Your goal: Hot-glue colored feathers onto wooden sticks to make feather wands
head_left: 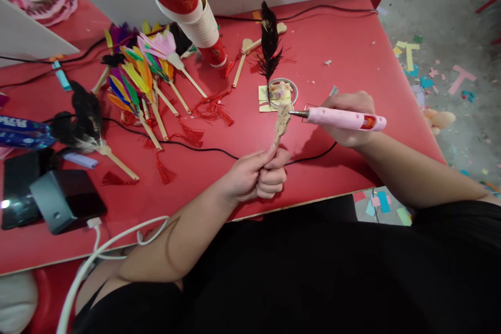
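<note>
My left hand (pixel 262 172) is closed round the lower end of a small wooden fan handle (pixel 282 119), its broad flat head pointing up and away from me. In my right hand (pixel 350 115) is a pink hot glue gun (pixel 340 118), gripped from behind, its metal nozzle at the right edge of the wooden head. Whether the nozzle touches the wood I cannot tell. Just beyond the head lies a round ring-shaped dish (pixel 294 95) with whitish lumps in it, on yellow paper (pixel 264 95). A black feather (pixel 270 36) stands out from beside the dish.
Several feather fans (pixel 146 86) with red tassels lie at the left, near a black feather fan (pixel 111 159). Stacked paper cups (pixel 199 23) rise behind. More wooden handles (pixel 240 65) lie at the back. A black box-shaped device (pixel 72 198), a phone and cables occupy the left front.
</note>
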Action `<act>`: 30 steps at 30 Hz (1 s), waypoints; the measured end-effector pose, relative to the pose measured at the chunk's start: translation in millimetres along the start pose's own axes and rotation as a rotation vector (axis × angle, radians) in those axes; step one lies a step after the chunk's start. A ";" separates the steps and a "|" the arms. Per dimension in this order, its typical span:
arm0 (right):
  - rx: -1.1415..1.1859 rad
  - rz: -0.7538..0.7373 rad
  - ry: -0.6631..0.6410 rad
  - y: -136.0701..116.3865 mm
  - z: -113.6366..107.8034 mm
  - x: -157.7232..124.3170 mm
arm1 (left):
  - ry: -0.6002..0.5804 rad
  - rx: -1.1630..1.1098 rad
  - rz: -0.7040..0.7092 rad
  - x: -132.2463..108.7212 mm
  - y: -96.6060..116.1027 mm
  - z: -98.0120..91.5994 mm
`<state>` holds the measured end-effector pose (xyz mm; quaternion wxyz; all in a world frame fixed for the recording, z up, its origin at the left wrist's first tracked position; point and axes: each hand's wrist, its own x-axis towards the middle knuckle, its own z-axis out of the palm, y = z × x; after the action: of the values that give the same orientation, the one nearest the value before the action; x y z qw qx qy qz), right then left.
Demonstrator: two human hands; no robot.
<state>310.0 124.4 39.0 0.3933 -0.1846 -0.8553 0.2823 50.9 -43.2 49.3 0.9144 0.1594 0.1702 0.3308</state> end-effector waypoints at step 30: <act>-0.003 -0.012 -0.069 1.9 -5.4 2.0 | 0.015 -0.010 -0.020 -0.6 -1.2 -3.2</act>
<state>313.1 128.8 41.8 0.3647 -0.1703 -0.8699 0.2849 49.8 -43.9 46.0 0.9171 0.1507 0.1771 0.3237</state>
